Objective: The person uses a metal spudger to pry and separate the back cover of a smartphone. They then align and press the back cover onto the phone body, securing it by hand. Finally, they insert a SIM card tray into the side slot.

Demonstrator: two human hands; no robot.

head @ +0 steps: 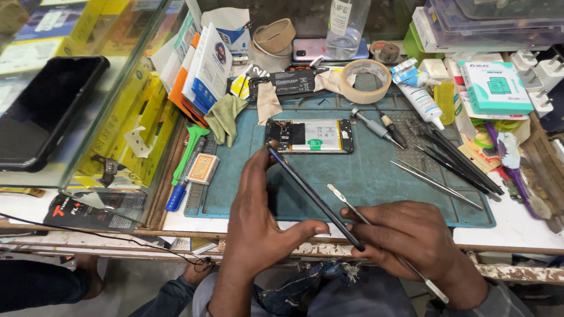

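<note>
My left hand [258, 223] grips a thin black phone panel [311, 196] seen edge-on, fingers at its far end and thumb near its near end. My right hand [414, 240] pinches the panel's near end and also holds a flat metal pry tool [346, 202] whose tip points toward the panel. An opened phone [309, 136] with its battery and board showing lies flat on the teal work mat [376, 170], just beyond both hands.
Tweezers [435, 183] and screwdrivers [379, 126] lie on the mat's right. A masking tape roll [365, 81], glue tube [418, 94], bottle [345, 23] and small boxes crowd the back. A glass case [76, 100] with a black phone stands left.
</note>
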